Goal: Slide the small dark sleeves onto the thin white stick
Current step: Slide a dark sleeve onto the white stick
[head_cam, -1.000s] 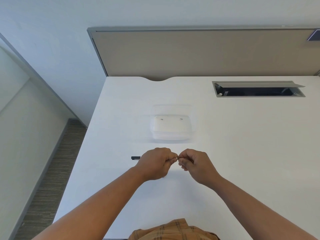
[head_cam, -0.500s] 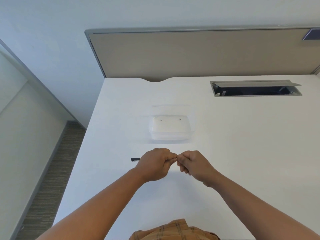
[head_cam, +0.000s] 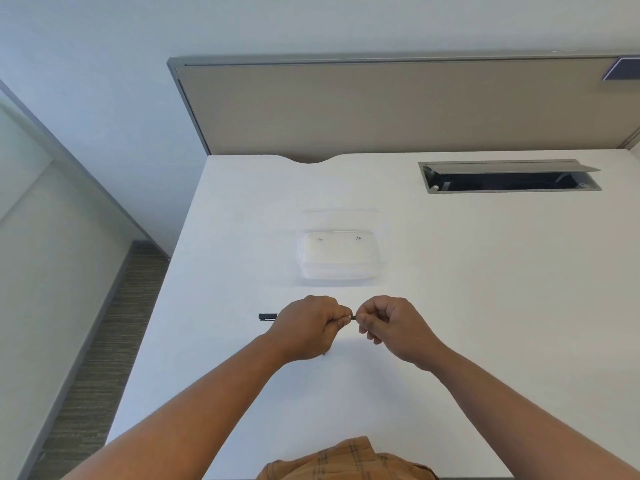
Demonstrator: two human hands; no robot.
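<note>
My left hand (head_cam: 308, 327) is closed around the thin stick, whose white shaft is hidden in the fist. A dark sleeved end (head_cam: 267, 316) pokes out to the left of the fist, just above the table. My right hand (head_cam: 391, 327) pinches a small dark sleeve (head_cam: 353, 317) with thumb and forefinger, right against my left fingertips. Both hands hover over the white table (head_cam: 485, 306), knuckles up and nearly touching. Two tiny dark pieces (head_cam: 319, 239) lie in a clear box beyond the hands.
The clear plastic box (head_cam: 339, 271) sits just behind my hands. An open cable slot with a grey flap (head_cam: 509, 178) is at the back right. A beige partition (head_cam: 381, 109) closes the far edge. The table's left edge (head_cam: 166, 289) drops to the floor.
A pale tip showed between my fingertips before; now a dark sleeve sits in that gap. Both hands have stayed in about the same place.
</note>
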